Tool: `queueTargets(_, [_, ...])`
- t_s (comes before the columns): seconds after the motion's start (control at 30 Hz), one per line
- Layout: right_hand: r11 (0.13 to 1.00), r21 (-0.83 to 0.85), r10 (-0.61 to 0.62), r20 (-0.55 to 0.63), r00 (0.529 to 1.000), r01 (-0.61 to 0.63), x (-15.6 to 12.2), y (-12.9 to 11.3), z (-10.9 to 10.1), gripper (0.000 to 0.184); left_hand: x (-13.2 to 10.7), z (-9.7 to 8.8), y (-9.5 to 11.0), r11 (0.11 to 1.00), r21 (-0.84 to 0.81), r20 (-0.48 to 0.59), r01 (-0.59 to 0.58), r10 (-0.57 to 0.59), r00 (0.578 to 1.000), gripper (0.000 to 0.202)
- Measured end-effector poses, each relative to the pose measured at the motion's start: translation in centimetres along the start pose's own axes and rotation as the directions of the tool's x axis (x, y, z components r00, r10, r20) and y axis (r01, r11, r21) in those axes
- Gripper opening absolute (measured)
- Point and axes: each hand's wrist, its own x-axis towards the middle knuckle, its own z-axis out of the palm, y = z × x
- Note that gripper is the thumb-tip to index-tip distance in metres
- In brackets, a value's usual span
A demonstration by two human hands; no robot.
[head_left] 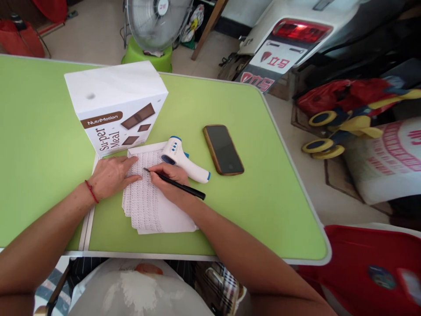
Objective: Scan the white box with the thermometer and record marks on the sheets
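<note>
My right hand [171, 179] is closed around a black pen [184, 188], its tip over the written lines of a stack of paper sheets [144, 206]. Rows of small handwriting cover the left part of the top sheet, and its right part is blank. On the stack's upper left edge rests my left hand [113, 174], thumb and fingers apart, wearing a red string on the wrist. A white and blue infrared thermometer [186, 162] lies just beyond my right hand, touching or overlapping the sheets.
A white NutriMotion box [121, 109] stands behind the papers. To the right lies a phone [224, 150] in a brown case on the green table [263, 210]. Past the table are a fan [158, 22] on a green stool, a white scooter [296, 39] and a red chair [362, 263].
</note>
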Motion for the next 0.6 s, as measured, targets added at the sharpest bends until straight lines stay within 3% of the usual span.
queueTargets(0.5, [0.995, 0.043, 0.085, -0.013, 0.996, -0.084, 0.02, -0.31, 0.00, 0.013, -0.05, 0.06, -0.05, 1.000, -0.011, -0.006, 0.006, -0.006, 1.000, 0.050])
queueTargets(0.6, [0.998, 0.029, 0.048, -0.026, 0.998, -0.048, 0.04, -0.16, 0.08, 0.012, -0.05, 0.02, -0.05, 1.000, -0.020, -0.002, 0.011, -0.011, 1.000, 0.051])
